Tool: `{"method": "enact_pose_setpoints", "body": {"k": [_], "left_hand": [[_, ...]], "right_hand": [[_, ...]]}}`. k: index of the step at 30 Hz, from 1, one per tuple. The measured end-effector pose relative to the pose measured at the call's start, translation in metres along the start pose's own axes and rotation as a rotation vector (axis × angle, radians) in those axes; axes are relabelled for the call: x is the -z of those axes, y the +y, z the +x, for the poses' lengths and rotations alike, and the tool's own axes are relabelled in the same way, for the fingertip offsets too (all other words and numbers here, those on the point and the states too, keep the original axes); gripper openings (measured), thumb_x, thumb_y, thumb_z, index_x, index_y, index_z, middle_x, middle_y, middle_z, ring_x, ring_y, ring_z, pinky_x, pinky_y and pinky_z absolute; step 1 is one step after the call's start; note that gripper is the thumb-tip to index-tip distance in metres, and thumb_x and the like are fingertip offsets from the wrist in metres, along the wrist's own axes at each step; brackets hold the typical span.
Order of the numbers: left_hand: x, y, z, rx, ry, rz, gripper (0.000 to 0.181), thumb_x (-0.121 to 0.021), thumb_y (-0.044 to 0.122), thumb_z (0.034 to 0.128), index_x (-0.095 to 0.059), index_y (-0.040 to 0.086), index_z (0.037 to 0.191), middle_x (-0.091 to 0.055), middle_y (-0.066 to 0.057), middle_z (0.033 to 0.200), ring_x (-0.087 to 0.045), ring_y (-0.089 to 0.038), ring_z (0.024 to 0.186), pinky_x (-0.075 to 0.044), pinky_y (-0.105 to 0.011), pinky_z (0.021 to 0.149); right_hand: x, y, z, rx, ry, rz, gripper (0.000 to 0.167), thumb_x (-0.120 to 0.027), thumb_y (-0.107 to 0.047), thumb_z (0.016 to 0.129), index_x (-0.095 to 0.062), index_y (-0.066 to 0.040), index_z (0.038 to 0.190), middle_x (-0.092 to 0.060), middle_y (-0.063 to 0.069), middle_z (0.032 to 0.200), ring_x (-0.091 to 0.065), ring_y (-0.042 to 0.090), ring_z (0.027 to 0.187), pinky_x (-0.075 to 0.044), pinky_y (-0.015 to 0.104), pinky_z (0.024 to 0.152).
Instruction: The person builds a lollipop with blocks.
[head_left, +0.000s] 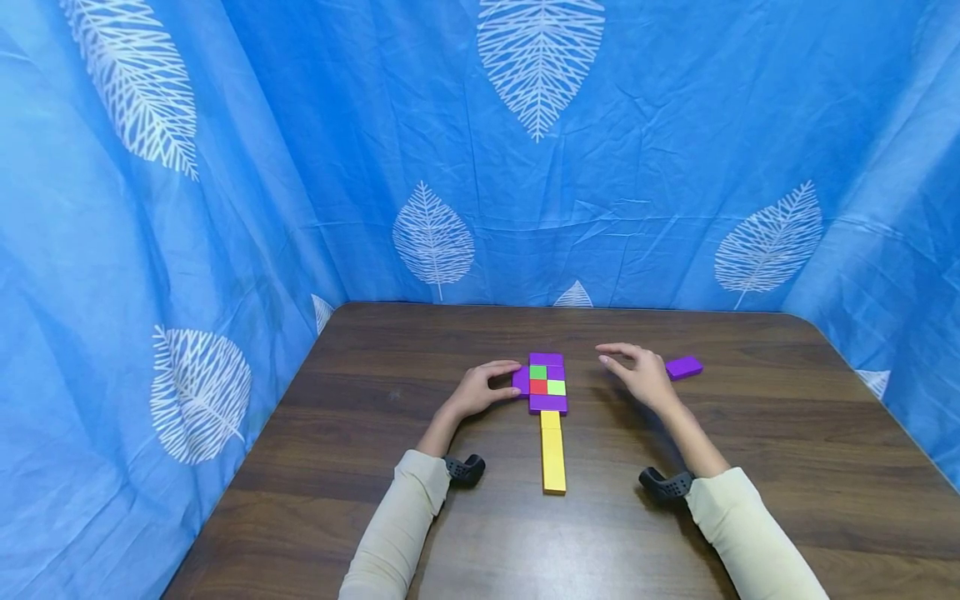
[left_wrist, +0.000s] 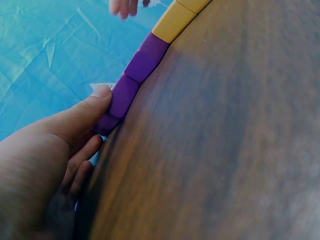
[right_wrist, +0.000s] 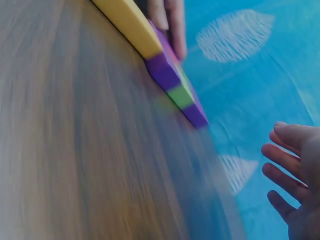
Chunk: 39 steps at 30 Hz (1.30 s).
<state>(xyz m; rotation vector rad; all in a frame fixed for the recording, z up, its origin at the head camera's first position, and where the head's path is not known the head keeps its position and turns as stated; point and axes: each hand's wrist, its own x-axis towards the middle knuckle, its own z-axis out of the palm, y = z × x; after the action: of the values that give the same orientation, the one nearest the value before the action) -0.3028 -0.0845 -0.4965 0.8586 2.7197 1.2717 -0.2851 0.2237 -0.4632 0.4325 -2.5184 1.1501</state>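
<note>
Flat coloured blocks lie edge to edge on the table. Purple blocks (head_left: 547, 360) surround a green block (head_left: 538, 372), a red block (head_left: 537, 387) and a light green block (head_left: 556, 387). Yellow blocks (head_left: 553, 462) run in a strip from them toward the near side. My left hand (head_left: 474, 392) pinches the purple block (head_left: 521, 382) on the left side between thumb and fingers, as the left wrist view also shows its thumb (left_wrist: 97, 102) against it. My right hand (head_left: 647, 379) hovers to the right of the blocks, fingers extended and holding nothing.
A loose purple block (head_left: 684, 367) lies just right of my right hand. The brown wooden table (head_left: 337, 500) ends at a far edge by a blue curtain (head_left: 360, 125) with white leaf prints. Each wrist carries a black strap (head_left: 465, 470).
</note>
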Motion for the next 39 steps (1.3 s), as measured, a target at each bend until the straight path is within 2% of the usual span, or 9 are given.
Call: {"method": "enact_pose_setpoints", "body": {"k": [3,5,7,9,10,13,17,29,39], "left_hand": [[0.0,0.0,0.0,-0.001,0.004,0.0,0.049,-0.068,0.033,0.0843,-0.057,0.013,0.128,-0.053,-0.005,0.131,-0.044,-0.021,0.124,-0.035,-0.038,0.101],[0.0,0.0,0.0,0.001,0.002,-0.001,0.049,-0.067,0.033,0.0844,-0.057,0.012,0.128,-0.053,-0.005,0.131,-0.044,-0.021,0.124,-0.035,-0.038,0.102],[0.0,0.0,0.0,0.004,-0.001,0.001,0.049,-0.067,0.034,0.0844,-0.057,0.013,0.128,-0.053,-0.004,0.131,-0.044,-0.02,0.124,-0.035,-0.037,0.102],[0.0,0.0,0.0,0.008,-0.005,0.0,0.05,-0.068,0.034,0.0841,-0.057,0.013,0.128,-0.052,-0.003,0.131,-0.043,-0.019,0.125,-0.035,-0.035,0.102],[0.0,0.0,0.0,0.009,-0.006,-0.002,0.05,-0.068,0.034,0.0841,-0.057,0.014,0.128,-0.052,-0.003,0.131,-0.043,-0.018,0.125,-0.035,-0.035,0.102],[0.0,0.0,0.0,0.005,0.0,-0.006,0.049,-0.068,0.033,0.0841,-0.057,0.014,0.128,-0.053,-0.003,0.131,-0.044,-0.019,0.124,-0.035,-0.036,0.102],[0.0,0.0,0.0,-0.001,0.006,-0.006,0.049,-0.068,0.033,0.0842,-0.057,0.013,0.128,-0.053,-0.003,0.131,-0.044,-0.019,0.124,-0.035,-0.035,0.102],[0.0,0.0,-0.001,0.01,-0.005,0.002,0.049,-0.068,0.032,0.0842,-0.057,0.014,0.128,-0.053,-0.003,0.131,-0.043,-0.018,0.124,-0.035,-0.036,0.102],[0.0,0.0,-0.001,0.002,0.0,-0.001,0.049,-0.068,0.033,0.0843,-0.057,0.014,0.128,-0.053,-0.003,0.131,-0.044,-0.019,0.124,-0.035,-0.035,0.102]], "right_hand": [[0.014,0.011,-0.006,-0.013,0.088,-0.022,0.027,-0.064,-0.025,0.088,-0.068,-0.007,0.109,-0.065,0.015,0.108,-0.057,0.034,0.104,-0.043,0.047,0.084],[0.021,0.019,-0.01,-0.037,0.15,-0.052,0.028,-0.065,-0.025,0.087,-0.067,-0.008,0.11,-0.066,0.016,0.098,-0.06,0.032,0.083,-0.047,0.04,0.068],[0.027,0.028,-0.014,-0.067,0.209,-0.094,0.03,-0.066,-0.026,0.087,-0.067,-0.01,0.112,-0.064,0.016,0.086,-0.054,0.028,0.065,-0.042,0.034,0.055],[0.032,0.037,-0.018,-0.096,0.253,-0.121,0.032,-0.067,-0.026,0.086,-0.066,-0.01,0.113,-0.06,0.017,0.082,-0.045,0.027,0.059,-0.036,0.033,0.053],[0.034,0.041,-0.02,-0.108,0.269,-0.129,0.032,-0.068,-0.025,0.085,-0.066,-0.01,0.114,-0.059,0.019,0.082,-0.045,0.028,0.06,-0.037,0.035,0.054],[0.04,0.052,-0.025,-0.144,0.287,-0.127,0.036,-0.067,-0.024,0.085,-0.063,-0.007,0.117,-0.062,0.023,0.101,-0.054,0.038,0.085,-0.041,0.048,0.073],[0.046,0.06,-0.029,-0.2,0.287,-0.125,0.043,-0.067,-0.024,0.085,-0.059,-0.006,0.123,-0.054,0.025,0.122,-0.047,0.047,0.111,-0.034,0.06,0.089],[0.051,0.069,-0.04,-0.37,0.218,-0.152,0.063,-0.066,-0.034,0.086,-0.045,-0.002,0.135,-0.044,0.03,0.129,-0.04,0.048,0.119,-0.03,0.057,0.098],[0.048,0.07,-0.04,-0.311,0.216,-0.194,0.058,-0.07,-0.023,0.083,-0.049,0.005,0.129,-0.046,0.028,0.129,-0.041,0.048,0.117,-0.031,0.057,0.096]]}}
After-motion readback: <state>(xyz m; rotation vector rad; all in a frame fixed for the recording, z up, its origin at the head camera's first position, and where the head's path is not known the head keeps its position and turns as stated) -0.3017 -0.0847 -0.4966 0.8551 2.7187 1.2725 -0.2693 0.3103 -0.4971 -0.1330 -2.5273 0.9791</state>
